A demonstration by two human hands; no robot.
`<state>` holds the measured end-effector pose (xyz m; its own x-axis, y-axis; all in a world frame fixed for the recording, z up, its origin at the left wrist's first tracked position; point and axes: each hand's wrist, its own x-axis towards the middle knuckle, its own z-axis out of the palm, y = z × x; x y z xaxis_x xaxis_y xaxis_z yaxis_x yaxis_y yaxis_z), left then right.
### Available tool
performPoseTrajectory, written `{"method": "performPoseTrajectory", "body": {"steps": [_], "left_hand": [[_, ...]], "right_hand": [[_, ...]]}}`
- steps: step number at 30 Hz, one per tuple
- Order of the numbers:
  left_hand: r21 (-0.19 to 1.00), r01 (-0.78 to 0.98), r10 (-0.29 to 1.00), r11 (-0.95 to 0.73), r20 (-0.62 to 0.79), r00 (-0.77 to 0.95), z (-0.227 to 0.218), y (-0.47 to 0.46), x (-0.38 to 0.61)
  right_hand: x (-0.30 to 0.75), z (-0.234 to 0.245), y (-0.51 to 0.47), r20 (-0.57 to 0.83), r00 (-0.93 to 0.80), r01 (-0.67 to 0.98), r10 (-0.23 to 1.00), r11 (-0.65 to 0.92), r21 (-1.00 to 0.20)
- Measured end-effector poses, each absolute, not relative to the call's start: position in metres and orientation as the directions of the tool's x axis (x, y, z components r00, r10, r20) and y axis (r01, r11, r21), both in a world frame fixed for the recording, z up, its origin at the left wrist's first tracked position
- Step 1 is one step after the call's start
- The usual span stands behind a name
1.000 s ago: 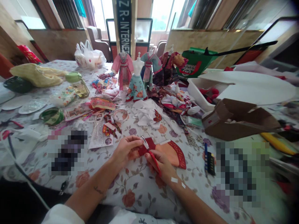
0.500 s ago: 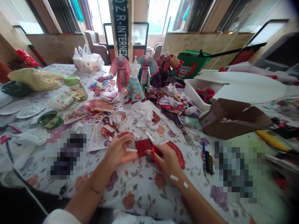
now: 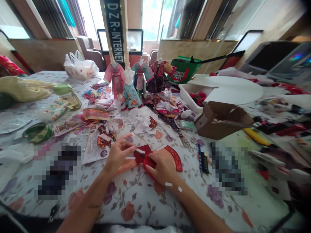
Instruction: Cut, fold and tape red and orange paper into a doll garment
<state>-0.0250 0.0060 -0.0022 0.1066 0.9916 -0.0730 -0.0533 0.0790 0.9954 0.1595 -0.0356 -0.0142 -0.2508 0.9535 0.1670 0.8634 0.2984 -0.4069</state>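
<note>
My right hand (image 3: pixel 163 163) is closed round the red handles of a pair of scissors (image 3: pixel 148 166), whose dark blades point left over a piece of red fabric (image 3: pixel 146 149). A small white strip (image 3: pixel 140 151) lies by the blades. At their tips, my left hand (image 3: pixel 118 152) has its thumb and a finger pinched together; what is between them is too small to make out. Beneath the left hand lies an orange piece (image 3: pixel 127 166) with another white strip (image 3: pixel 130 158) on it. To the right of the scissors a red patterned curved piece (image 3: pixel 174 158) rests on the tablecloth.
Doll-size dresses on stands (image 3: pixel 131 94) rise behind fabric scraps and white cloth (image 3: pixel 141 120). A brown box (image 3: pixel 218 121) stands right, near a blue pen (image 3: pixel 200 157). Tape rolls (image 3: pixel 37 133) and a plastic packet (image 3: pixel 93 147) lie left.
The scissors have swung left so their tips meet my left fingers. The white strip near the blades has shifted down. The whole view has turned slightly right.
</note>
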Motion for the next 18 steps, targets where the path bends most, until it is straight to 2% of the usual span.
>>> {"method": "performPoseTrajectory", "body": {"steps": [3, 8, 10, 14, 18], "left_hand": [[0.997, -0.039, 0.994, 0.067, -0.064, 0.09, -0.005, 0.007, -0.024], [0.997, -0.067, 0.997, 0.027, -0.032, -0.063, -0.002, 0.005, -0.022], [0.992, -0.129, 0.993, 0.011, -0.025, -0.112, -0.001, 0.005, -0.023], [0.976, -0.218, 0.991, 0.005, -0.034, -0.13, -0.002, 0.005, -0.024], [0.97, -0.241, 0.996, 0.03, -0.05, -0.08, -0.005, 0.004, -0.022]], "right_hand": [[0.158, -0.016, -0.037, 0.168, -0.248, 0.867, 0.954, 0.296, -0.4], [0.163, -0.016, -0.033, 0.198, -0.224, 0.87, 0.954, 0.287, -0.401], [0.176, -0.014, -0.027, 0.207, -0.156, 0.871, 0.966, 0.233, -0.432], [0.22, -0.011, -0.01, 0.251, 0.156, 0.885, 0.955, -0.022, -0.465], [0.253, -0.015, 0.003, 0.242, 0.208, 0.881, 0.948, -0.074, -0.468]]}}
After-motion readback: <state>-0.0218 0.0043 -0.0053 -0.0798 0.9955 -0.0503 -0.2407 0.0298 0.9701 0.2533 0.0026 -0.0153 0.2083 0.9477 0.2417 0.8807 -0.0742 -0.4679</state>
